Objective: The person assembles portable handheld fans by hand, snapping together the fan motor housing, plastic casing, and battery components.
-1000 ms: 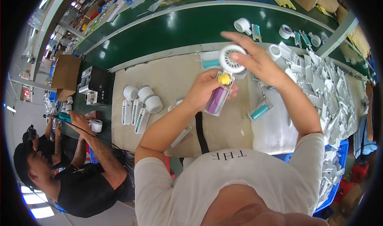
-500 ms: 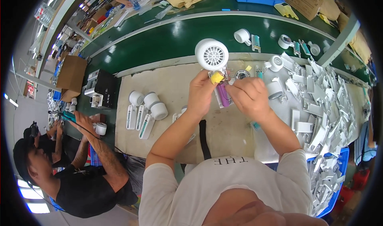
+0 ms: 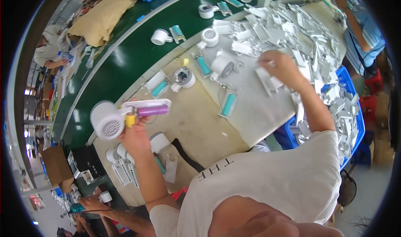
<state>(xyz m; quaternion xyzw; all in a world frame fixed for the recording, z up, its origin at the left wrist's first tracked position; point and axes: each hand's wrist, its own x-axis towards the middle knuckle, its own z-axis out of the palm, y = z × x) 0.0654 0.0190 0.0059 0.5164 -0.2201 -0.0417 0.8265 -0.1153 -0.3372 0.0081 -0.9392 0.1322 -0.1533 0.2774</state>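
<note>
Left grip was closed around a half-built handheld fan, its white round head at nine o'clock and its purple battery cell exposed toward three o'clock, held above the beige bench. Right grip, at one o'clock, rested on the heap of white plastic shells, fingers curled on one piece. Judged step: fetching a handle cover. Next would call for lifting one shell free and aligning it over the battery.
</note>
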